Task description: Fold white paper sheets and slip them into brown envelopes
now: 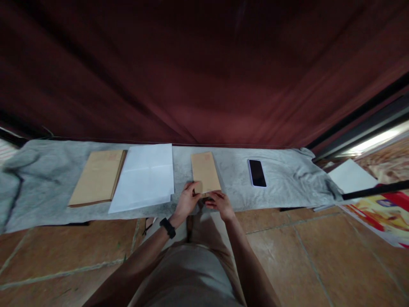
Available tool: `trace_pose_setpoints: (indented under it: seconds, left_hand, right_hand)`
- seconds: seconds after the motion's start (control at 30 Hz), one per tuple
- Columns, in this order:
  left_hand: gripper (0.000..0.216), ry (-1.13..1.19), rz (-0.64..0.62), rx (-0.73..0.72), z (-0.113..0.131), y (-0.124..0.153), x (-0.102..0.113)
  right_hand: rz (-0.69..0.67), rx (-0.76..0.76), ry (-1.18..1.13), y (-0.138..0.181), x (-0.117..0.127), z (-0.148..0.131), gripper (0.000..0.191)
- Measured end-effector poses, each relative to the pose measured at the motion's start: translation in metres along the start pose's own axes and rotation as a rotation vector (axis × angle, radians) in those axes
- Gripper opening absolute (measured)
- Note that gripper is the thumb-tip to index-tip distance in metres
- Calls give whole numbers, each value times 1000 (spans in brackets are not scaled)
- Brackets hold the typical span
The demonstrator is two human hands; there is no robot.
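Note:
A brown paper envelope point(205, 171) lies on the grey cloth in front of me, its near end at the cloth's front edge. My left hand point(188, 199), with a black watch on the wrist, pinches the envelope's near left corner between thumb and fingers. At the near right corner my right hand point(220, 204) has its fingers curled against the same edge. Both hands are closed on the envelope's near end, and the fingertips partly hide that edge.
Left of the envelope lie white paper sheets point(145, 175) and a stack of brown envelopes point(97, 177). A phone point(257, 173) rests to the right on the grey cloth point(287, 175). A dark red curtain point(204, 85) hangs behind. At far right is a colourful box point(380, 213).

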State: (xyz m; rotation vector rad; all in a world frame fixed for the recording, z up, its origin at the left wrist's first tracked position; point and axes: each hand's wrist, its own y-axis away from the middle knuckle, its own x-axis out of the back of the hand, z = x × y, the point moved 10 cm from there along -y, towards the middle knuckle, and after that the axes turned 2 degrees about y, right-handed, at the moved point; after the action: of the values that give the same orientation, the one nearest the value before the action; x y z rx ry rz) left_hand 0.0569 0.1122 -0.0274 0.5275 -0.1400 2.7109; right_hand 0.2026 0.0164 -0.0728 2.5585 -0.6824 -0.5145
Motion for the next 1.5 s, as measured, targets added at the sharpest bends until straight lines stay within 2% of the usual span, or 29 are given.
trace_pose_setpoints:
  seconds: [0.1, 0.2, 0.33, 0.43, 0.6, 0.73, 0.83, 0.9, 1.1, 1.33, 1.5]
  left_hand:
    - [47, -29, -6, -11, 0, -1, -1]
    - [47, -73, -3, -33, 1, 1, -1]
    - [46, -124, 5, -68, 4, 3, 0]
    - [46, -151, 6, -82, 4, 3, 1]
    - [41, -256, 14, -115, 10, 8, 2]
    - [35, -423, 11, -229, 26, 20, -2]
    - [34, -496, -79, -344, 35, 28, -15]
    - [33, -500, -126, -368, 34, 29, -22]
    - [24, -454, -120, -315, 21, 21, -20]
    - [20, -431, -78, -281, 17, 13, -15]
    - [24, -455, -83, -290, 17, 14, -19]
  right_hand:
    - [-22, -7, 26, 6, 6, 1, 36]
    - [-32, 91, 125, 10, 12, -4, 35]
    - [105, 472, 498, 21, 26, -39, 26]
    - [181, 738, 785, 31, 24, -62, 30]
    - [31, 934, 1030, 28, 4, -66, 37]
    - [-51, 975, 1138, 24, -4, -56, 37]
    - [-79, 987, 1212, 24, -6, -50, 35]
    - [-88, 989, 1250, 24, -7, -48, 35]
    - [-69, 950, 1246, 14, -6, -56, 29]
    - [83, 863, 1199, 2, -6, -60, 20]
    - [158, 856, 1212, 2, -5, -58, 18]
